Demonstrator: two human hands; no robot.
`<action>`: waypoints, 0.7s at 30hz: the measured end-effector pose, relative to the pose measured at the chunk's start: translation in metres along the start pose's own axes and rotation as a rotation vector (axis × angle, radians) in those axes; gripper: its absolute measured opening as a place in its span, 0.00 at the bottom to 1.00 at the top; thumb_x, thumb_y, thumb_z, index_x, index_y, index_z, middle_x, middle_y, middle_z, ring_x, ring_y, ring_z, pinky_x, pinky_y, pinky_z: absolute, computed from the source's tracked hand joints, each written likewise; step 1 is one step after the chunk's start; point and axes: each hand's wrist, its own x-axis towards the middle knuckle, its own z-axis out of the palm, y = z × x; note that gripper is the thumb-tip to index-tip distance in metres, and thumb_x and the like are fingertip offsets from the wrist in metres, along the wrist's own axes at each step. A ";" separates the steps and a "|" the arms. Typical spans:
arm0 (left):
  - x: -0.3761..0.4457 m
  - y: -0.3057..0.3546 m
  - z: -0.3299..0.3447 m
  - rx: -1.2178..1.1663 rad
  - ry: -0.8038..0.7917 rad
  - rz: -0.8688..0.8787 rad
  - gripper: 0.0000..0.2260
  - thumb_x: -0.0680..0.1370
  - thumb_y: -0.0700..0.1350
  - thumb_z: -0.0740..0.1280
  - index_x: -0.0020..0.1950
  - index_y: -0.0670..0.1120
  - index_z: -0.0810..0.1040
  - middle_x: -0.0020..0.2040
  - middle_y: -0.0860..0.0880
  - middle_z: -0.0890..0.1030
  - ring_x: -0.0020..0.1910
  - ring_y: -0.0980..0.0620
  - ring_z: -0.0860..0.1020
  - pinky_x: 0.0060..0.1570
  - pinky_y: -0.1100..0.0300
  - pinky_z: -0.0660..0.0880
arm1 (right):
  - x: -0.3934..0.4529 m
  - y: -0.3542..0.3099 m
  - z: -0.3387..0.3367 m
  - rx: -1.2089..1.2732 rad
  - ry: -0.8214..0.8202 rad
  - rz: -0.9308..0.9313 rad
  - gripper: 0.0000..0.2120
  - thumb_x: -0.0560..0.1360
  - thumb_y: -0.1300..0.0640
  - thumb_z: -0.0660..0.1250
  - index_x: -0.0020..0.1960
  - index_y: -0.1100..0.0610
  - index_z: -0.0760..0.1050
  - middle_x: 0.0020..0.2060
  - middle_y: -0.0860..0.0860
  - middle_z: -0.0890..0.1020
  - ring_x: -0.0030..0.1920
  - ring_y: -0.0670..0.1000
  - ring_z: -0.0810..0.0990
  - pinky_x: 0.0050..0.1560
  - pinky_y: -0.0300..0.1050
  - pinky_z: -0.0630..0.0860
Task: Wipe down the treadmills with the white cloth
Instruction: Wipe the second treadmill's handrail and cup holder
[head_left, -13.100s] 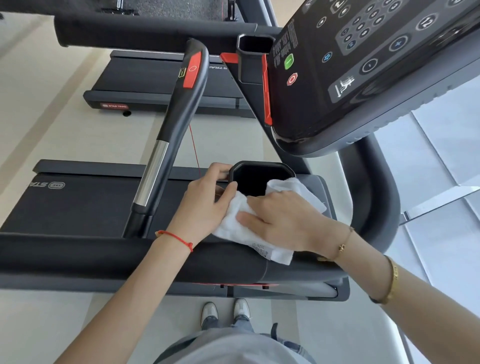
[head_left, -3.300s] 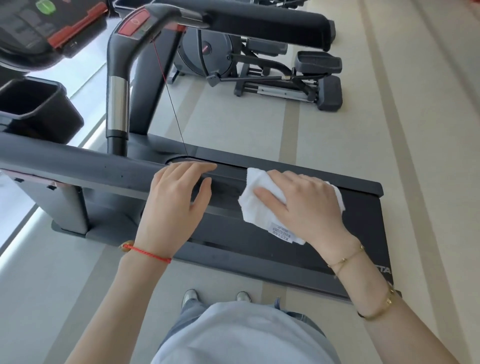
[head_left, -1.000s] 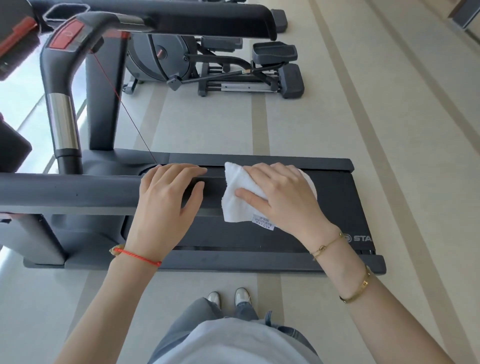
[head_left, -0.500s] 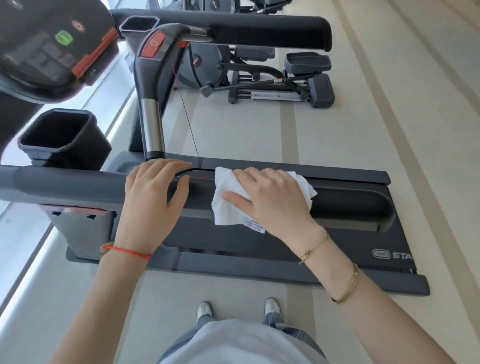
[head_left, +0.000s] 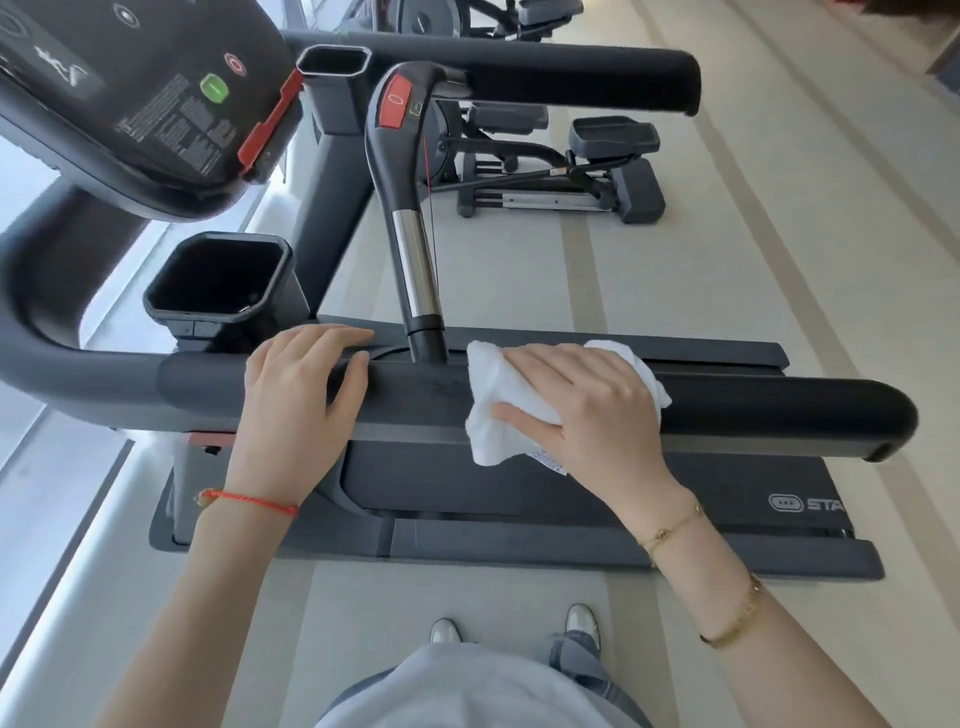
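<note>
I stand beside a dark grey treadmill whose near side handrail (head_left: 779, 415) runs left to right in front of me. My right hand (head_left: 587, 405) presses a crumpled white cloth (head_left: 498, 400) onto the top of that rail, just right of the upright grip bar (head_left: 410, 249). My left hand (head_left: 301, 395) lies flat over the same rail further left, fingers draped across it, holding nothing else. The black belt deck (head_left: 675, 493) lies below the rail.
The console (head_left: 130, 93) with green and red buttons hangs at upper left, an open black cup holder (head_left: 218, 275) below it. The far handrail (head_left: 571, 78) crosses the top. An elliptical machine (head_left: 561, 171) stands on the beige floor beyond. My shoes (head_left: 519, 629) are near the deck's edge.
The view has swung so the console, cup holder and rail's right end show. My right hand with the cloth stays pressed on the rail near the grip bar; my left hand stays put.
</note>
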 end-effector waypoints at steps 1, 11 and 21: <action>0.001 -0.006 -0.002 -0.005 0.004 0.002 0.10 0.81 0.42 0.63 0.59 0.45 0.80 0.56 0.49 0.82 0.59 0.44 0.77 0.63 0.40 0.70 | 0.003 -0.004 0.001 -0.024 0.006 0.031 0.19 0.79 0.38 0.61 0.54 0.51 0.81 0.49 0.44 0.84 0.48 0.50 0.81 0.52 0.46 0.74; -0.003 -0.040 -0.019 -0.023 0.004 -0.021 0.10 0.81 0.41 0.63 0.59 0.44 0.80 0.55 0.47 0.82 0.59 0.44 0.77 0.63 0.40 0.69 | 0.040 -0.077 0.040 -0.001 -0.057 -0.114 0.18 0.81 0.42 0.60 0.60 0.52 0.79 0.52 0.45 0.82 0.50 0.51 0.80 0.53 0.48 0.75; -0.007 -0.039 -0.017 -0.003 0.005 0.000 0.09 0.81 0.41 0.63 0.58 0.43 0.81 0.51 0.48 0.83 0.49 0.45 0.78 0.62 0.40 0.70 | 0.042 -0.070 0.028 -0.091 -0.135 0.076 0.19 0.81 0.41 0.57 0.50 0.52 0.80 0.41 0.46 0.83 0.41 0.52 0.80 0.45 0.49 0.73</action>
